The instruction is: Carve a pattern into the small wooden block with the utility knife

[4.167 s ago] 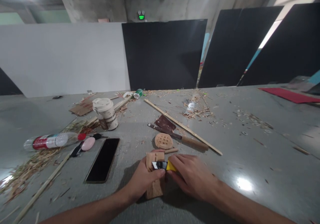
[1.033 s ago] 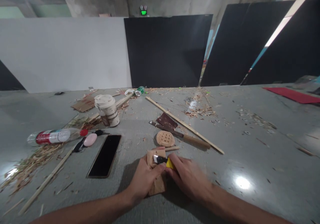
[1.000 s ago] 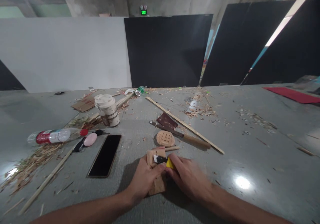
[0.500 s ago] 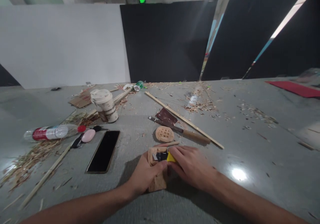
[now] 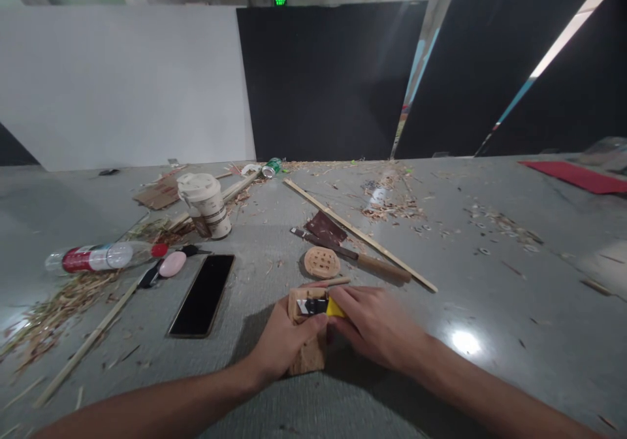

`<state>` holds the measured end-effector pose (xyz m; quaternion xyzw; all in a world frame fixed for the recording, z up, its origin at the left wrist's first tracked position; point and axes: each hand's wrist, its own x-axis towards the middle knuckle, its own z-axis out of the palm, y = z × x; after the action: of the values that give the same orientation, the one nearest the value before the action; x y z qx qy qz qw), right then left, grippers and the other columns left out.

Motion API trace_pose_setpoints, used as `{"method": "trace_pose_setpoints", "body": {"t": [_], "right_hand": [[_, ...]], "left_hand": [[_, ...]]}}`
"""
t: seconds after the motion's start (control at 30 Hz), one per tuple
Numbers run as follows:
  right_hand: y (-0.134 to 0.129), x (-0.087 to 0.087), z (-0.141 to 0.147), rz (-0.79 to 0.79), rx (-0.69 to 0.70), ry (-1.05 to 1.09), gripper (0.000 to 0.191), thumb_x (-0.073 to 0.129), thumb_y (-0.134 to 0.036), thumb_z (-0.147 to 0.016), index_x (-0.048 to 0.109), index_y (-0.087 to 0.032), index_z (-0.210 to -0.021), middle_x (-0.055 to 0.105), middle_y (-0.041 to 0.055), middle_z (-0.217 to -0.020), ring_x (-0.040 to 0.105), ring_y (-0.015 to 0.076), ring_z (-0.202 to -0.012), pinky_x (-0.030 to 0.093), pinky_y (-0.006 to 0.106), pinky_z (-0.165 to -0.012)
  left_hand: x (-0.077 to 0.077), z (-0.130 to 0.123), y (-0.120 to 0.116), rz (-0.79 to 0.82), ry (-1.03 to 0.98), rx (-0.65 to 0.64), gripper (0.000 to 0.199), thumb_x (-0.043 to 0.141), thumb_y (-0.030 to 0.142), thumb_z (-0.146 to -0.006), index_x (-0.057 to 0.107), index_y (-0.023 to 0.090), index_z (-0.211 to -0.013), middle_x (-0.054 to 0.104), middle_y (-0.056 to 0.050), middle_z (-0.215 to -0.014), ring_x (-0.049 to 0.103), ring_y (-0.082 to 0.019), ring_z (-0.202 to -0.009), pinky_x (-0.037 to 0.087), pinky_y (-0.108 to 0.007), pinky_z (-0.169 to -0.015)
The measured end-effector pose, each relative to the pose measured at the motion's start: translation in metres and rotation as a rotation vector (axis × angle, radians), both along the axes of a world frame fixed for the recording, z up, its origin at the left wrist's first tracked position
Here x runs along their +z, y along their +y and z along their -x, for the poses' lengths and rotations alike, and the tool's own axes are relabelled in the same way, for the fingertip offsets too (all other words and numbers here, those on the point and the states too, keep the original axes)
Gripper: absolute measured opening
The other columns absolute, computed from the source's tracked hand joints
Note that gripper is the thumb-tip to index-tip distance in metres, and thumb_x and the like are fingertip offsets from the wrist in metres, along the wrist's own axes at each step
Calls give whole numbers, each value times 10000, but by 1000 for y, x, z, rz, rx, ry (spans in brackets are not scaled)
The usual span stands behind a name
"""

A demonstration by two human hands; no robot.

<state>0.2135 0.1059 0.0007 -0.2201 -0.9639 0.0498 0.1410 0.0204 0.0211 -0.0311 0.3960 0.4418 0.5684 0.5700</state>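
A block of wood (image 5: 308, 355) with a hollowed top stands at the lower middle. My left hand (image 5: 283, 341) is wrapped round its left side, the thumb lying across the front near the blade. My right hand (image 5: 369, 321) grips a yellow utility knife (image 5: 335, 307), whose blade lies over the hollow of the block. Just beyond the block are an oval wooden piece (image 5: 322, 262) with small holes and a short thin stick (image 5: 337, 282). A chisel-like tool with a wooden handle (image 5: 382, 268) rests behind them, beside a dark brown patch (image 5: 326, 228).
At the left are a black phone (image 5: 202, 297), a pink oval object (image 5: 172, 264), a plastic bottle (image 5: 105, 257) and a lidded cup (image 5: 204, 205). A long wooden strip (image 5: 360, 233) lies beyond the tool. Wood shavings (image 5: 73, 302) litter the floor.
The knife blade has shifted slightly and shows brighter and longer over the block's hollow. Both hands keep their grips, and the whole view has moved a little.
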Motion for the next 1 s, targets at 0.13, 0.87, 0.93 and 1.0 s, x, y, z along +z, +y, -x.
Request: {"method": "trace_pose_setpoints", "body": {"t": [0.13,0.87,0.93,1.0], "right_hand": [[1,1,-1,-24,4,-11,137,535,-336,-1078,554,-216,-1015,739,40,-892,664,199,-714,270,347,-616],[-12,-10,6,-21,-49,94,121,483,-283,-1060,510,-230,-954,707,25,-806,638,181,-657,268,329,-607],[-11,-8,4,-18,-32,91,123,490,-277,-1045,512,-231,-933,698,21,-780,611,174,-628,255,333,-603],[-11,-8,4,-15,-27,90,124,502,-282,-1044,518,-228,-932,696,21,-774,601,171,-621,252,334,-603]], "left_hand": [[0,-1,-1,23,-20,-12,551,887,397,-827,720,186,-1308,769,-131,-1327,759,-285,-1115,604,-411,-998],[4,-3,-4,37,40,95,514,866,374,-809,726,194,-1269,766,-111,-1294,712,-301,-1218,537,-439,-1117],[5,-3,-5,70,43,86,567,883,360,-772,719,196,-1289,771,-102,-1265,719,-295,-1185,554,-431,-1090],[6,-3,-5,77,59,92,585,891,355,-753,719,195,-1289,775,-99,-1249,721,-293,-1176,559,-424,-1079]]}}
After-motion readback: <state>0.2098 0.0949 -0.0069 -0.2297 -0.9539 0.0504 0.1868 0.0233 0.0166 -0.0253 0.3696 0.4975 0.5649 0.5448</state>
